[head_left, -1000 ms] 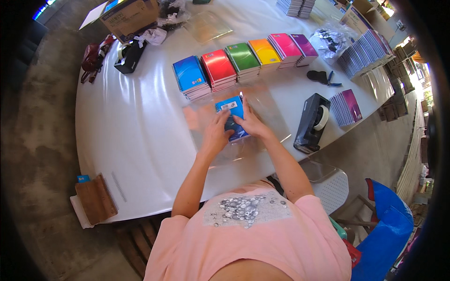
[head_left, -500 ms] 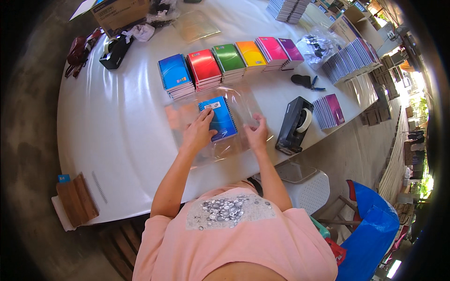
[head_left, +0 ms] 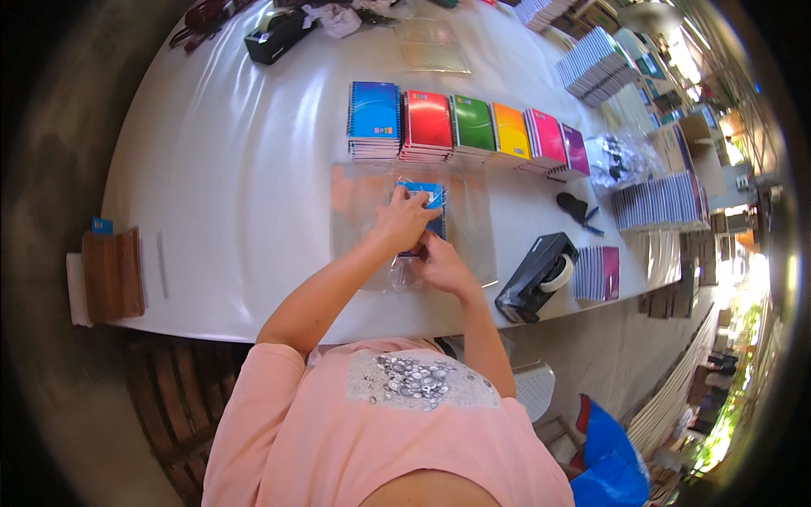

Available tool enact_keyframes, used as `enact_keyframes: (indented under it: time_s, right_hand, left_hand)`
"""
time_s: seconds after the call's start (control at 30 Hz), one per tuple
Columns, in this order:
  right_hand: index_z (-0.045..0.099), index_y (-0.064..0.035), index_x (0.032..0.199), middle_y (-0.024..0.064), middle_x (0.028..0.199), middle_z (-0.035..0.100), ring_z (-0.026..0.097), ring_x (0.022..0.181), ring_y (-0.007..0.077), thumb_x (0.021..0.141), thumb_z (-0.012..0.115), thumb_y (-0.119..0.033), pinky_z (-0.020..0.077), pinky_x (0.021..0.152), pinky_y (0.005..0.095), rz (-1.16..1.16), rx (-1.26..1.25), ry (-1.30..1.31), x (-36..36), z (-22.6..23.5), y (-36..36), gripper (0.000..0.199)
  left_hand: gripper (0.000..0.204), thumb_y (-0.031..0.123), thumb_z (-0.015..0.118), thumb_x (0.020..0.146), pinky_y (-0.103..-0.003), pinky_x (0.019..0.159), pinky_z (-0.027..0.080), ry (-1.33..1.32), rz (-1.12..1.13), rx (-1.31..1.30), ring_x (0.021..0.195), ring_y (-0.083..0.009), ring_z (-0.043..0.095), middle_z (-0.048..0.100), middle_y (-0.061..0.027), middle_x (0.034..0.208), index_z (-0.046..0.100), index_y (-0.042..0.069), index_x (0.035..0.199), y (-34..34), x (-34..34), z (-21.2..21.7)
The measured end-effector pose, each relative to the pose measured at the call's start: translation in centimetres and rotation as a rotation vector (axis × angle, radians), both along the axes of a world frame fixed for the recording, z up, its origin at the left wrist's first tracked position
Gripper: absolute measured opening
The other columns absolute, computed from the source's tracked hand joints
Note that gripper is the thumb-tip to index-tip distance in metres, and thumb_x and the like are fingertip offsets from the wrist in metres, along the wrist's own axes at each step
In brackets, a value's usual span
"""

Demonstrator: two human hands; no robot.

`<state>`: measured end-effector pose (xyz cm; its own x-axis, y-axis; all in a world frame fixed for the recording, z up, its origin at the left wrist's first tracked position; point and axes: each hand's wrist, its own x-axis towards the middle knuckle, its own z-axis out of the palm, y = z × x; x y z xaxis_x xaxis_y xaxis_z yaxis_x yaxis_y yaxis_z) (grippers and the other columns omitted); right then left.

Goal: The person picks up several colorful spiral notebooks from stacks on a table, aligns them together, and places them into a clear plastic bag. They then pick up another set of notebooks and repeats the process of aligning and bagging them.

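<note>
A blue spiral notebook (head_left: 434, 191) lies on a clear plastic sheet (head_left: 355, 203), mostly covered by my hands. My left hand (head_left: 407, 221) rests across its cover, fingers apart and pressing down. Against the notebook's near right part is my right hand (head_left: 446, 265), its fingers curled and bunched just below the left one. Whatever the right fingertips pinch is hidden. Just beyond the sheet stands a row of notebook stacks: blue (head_left: 374, 110), red (head_left: 428, 118), green (head_left: 473, 122), yellow (head_left: 510, 131), pink (head_left: 546, 135) and purple (head_left: 574, 150).
A black tape dispenser (head_left: 532, 283) stands right of the sheet, beside a purple notebook stack (head_left: 597, 273). Blue-handled pliers (head_left: 591, 221) lie beyond. Another dispenser (head_left: 274, 38) is at the far left. Brown boards (head_left: 112, 275) sit at the left edge. More notebooks (head_left: 661, 201) fill the right.
My right hand has moved left, from the sheet's right side onto the notebook's near part. My left hand reaches farther across the cover. The whole view has shifted and turned.
</note>
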<state>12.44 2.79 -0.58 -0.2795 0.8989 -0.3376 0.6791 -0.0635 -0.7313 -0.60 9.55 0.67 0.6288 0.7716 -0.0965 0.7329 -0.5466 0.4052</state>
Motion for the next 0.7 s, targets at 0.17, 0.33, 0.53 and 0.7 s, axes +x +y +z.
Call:
enact_keyframes:
  time_s: [0.17, 0.33, 0.53, 0.7]
  right_hand:
    - [0.042, -0.0066, 0.131, 0.0105, 0.112, 0.060, 0.057, 0.099, 0.0186, 0.081, 0.067, -0.017, 0.0457, 0.083, 0.0323, -0.496, -0.045, 0.642, 5.4, -0.1, 4.2, 0.057]
    - [0.046, -0.0104, 0.130, 0.0063, 0.102, 0.064, 0.057, 0.093, 0.0113, 0.079, 0.067, -0.004, 0.0445, 0.076, 0.0222, -0.391, 0.117, 0.611, 4.4, -0.9, 10.9, 0.055]
    - [0.050, -0.0147, 0.128, 0.0053, 0.130, 0.050, 0.055, 0.103, 0.0202, 0.073, 0.062, 0.007, 0.0466, 0.078, 0.0285, 0.170, 0.546, 0.174, 3.3, 7.4, 10.1, 0.060]
    - [0.041, -0.0195, 0.135, 0.0098, 0.115, 0.050, 0.059, 0.092, 0.0265, 0.070, 0.061, 0.012, 0.0498, 0.074, 0.0372, 0.626, 0.381, -0.057, 3.3, 4.2, 9.1, 0.075]
  left_hand:
    - [0.080, 0.002, 0.076, 0.056, -0.040, 0.087, 0.048, -0.127, -0.025, -0.068, 0.116, -0.0301, 0.045, 0.045, -0.0040, 0.129, 0.046, 0.017, 0.129, 0.8, -1.4, -0.8]
    - [0.071, 0.000, 0.074, 0.061, -0.046, 0.089, 0.046, -0.227, -0.119, -0.297, 0.122, -0.0259, 0.043, 0.044, -0.0049, 0.129, 0.045, 0.012, 0.124, 1.3, -1.9, 0.4]
    - [0.065, 0.004, 0.072, 0.066, -0.066, 0.090, 0.038, -0.180, -0.026, -0.304, 0.127, -0.0257, 0.038, 0.042, -0.0051, 0.132, 0.045, 0.014, 0.124, 0.1, -2.4, 0.6]
    - [0.066, 0.006, 0.072, 0.068, -0.067, 0.097, 0.031, -0.077, -0.016, -0.398, 0.129, -0.0264, 0.035, 0.038, -0.0033, 0.137, 0.044, 0.015, 0.126, 0.1, -1.8, 0.9]
